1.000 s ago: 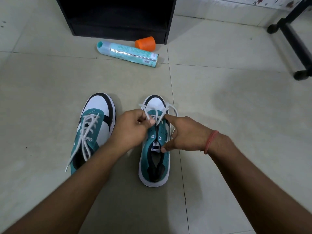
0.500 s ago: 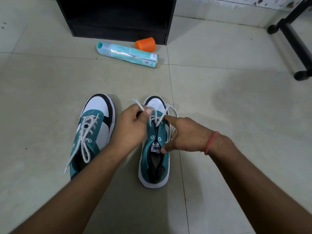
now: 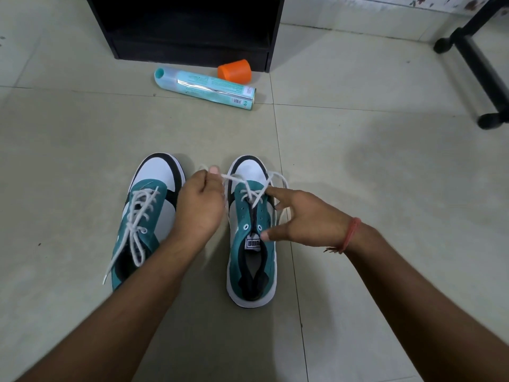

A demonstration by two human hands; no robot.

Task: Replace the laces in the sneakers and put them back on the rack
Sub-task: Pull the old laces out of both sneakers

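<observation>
Head view | half-laced teal-and-white canvas sneaker (image 3: 252, 244) on tiled floor (image 3: 358, 188), beside laced twin (image 3: 143, 216) | left hand (image 3: 199, 205) grip pinched on white lace (image 3: 234, 178) | right hand (image 3: 305, 216) fingers spread, index pressing the crossing

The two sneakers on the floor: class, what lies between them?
In the head view, the left hand lies between the laced left sneaker and the right sneaker, pinching that shoe's white lace; bare floor tile lies nearer the heels.
</observation>
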